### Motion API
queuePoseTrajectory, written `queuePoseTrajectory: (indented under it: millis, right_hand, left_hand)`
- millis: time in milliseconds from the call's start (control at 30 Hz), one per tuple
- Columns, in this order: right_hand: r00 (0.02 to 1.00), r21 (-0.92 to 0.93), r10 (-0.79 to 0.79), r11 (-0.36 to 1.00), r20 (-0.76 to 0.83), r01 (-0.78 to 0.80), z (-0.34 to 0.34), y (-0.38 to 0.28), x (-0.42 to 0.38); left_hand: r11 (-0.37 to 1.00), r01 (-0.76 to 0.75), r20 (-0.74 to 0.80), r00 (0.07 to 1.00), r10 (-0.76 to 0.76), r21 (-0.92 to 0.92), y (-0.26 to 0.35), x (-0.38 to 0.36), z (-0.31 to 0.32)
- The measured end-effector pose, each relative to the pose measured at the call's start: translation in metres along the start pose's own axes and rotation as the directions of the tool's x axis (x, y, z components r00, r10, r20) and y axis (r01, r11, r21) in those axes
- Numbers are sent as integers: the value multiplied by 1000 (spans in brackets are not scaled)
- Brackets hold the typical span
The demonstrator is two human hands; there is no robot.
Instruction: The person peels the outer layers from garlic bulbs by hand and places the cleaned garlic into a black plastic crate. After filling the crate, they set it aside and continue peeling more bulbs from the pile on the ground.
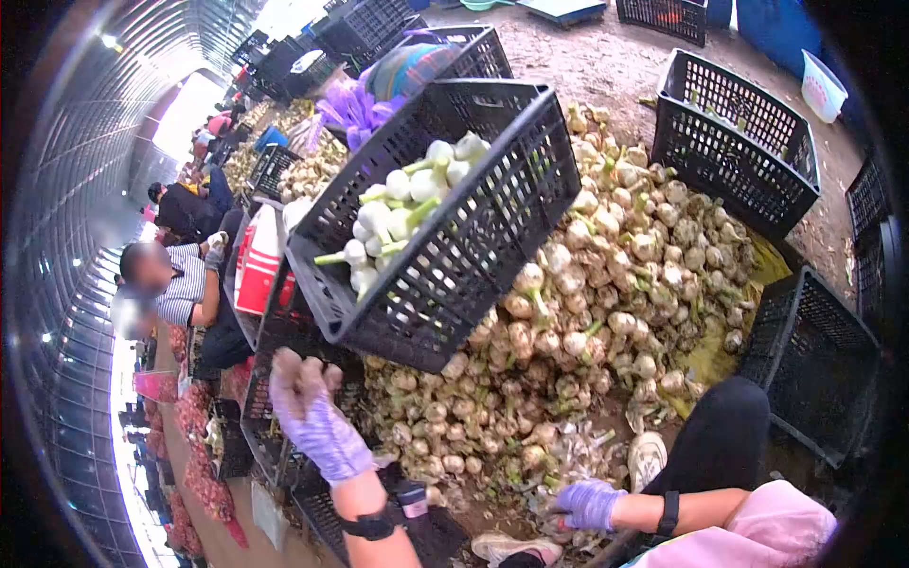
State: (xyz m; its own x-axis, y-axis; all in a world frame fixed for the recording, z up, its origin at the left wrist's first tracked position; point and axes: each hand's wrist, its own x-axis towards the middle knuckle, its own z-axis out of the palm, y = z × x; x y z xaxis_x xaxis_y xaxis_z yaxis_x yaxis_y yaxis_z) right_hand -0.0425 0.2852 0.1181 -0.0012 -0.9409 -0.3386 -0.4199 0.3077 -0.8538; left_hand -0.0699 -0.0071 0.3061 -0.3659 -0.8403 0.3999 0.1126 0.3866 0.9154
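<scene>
My left hand point(317, 417), in a purple glove with soiled fingertips, is raised just beyond the near left corner of a black plastic crate point(464, 256). Its fingers are apart and nothing shows in them. Peeled white garlic bulbs point(402, 204) with short green stems lie inside the tilted crate. My right hand point(587, 505), also gloved in purple, is low in front of my knee, over loose garlic skins point(582, 445). Its fingers are curled closed; a small red bit shows at them, but what it belongs to is hidden. A large heap of unpeeled garlic point(606, 275) spreads beneath and beyond the crate.
Black crates stand around the heap, one at the back right point(739, 142) and one at the right point(814, 360). A red and white bag point(258, 260) is beside a person in a striped shirt point(180, 293). My shoe point(647, 461) rests by the heap.
</scene>
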Motion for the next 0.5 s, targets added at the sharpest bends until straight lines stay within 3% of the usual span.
queuePoseTrajectory:
  millis: [33, 100, 200, 233, 300, 333, 367, 400, 433, 467, 500]
  right_hand:
    - [1000, -3, -7, 1000, -9, 7, -4, 0, 5]
    - [945, 8, 266, 962, 188, -272, -12, 0, 13]
    - [966, -80, 238, 970, 100, -231, -11, 24, 30]
    - [969, -161, 244, 959, 46, -234, -18, 22, 31]
    - [940, -111, 337, 937, 46, -330, -61, 4, 32]
    - [965, -76, 233, 967, -122, -244, -69, 6, 36]
    - [949, -60, 128, 987, -287, -151, -87, 0, 37]
    - [891, 48, 58, 998, -451, -40, -109, -4, 33]
    - [794, 129, 6, 987, -608, 92, -150, -21, 28]
    - [690, 34, -87, 987, -719, 160, -184, -31, 25]
    - [567, -67, -180, 974, -804, 215, -216, -41, 22]
  left_hand:
    - [994, -100, 24, 995, 101, -40, 4, 20, 8]
    - [987, -160, 138, 978, 157, 8, 13, 59, 25]
    - [991, -113, 477, 877, 64, 75, 16, 111, 48]
    - [972, -114, 551, 834, -19, 205, 9, 131, 54]
    - [931, -96, 677, 713, -182, 351, 0, 153, 78]
    - [897, -111, 717, 645, -263, 428, 2, 158, 91]
    - [882, -192, 777, 577, -252, 429, -5, 166, 99]
    - [836, -322, 816, 531, -229, 444, -17, 173, 106]
    - [775, -448, 850, 483, -209, 445, -24, 181, 113]
    - [780, -343, 821, 449, -353, 524, -13, 179, 127]
    - [769, -393, 850, 382, -363, 505, -13, 180, 138]
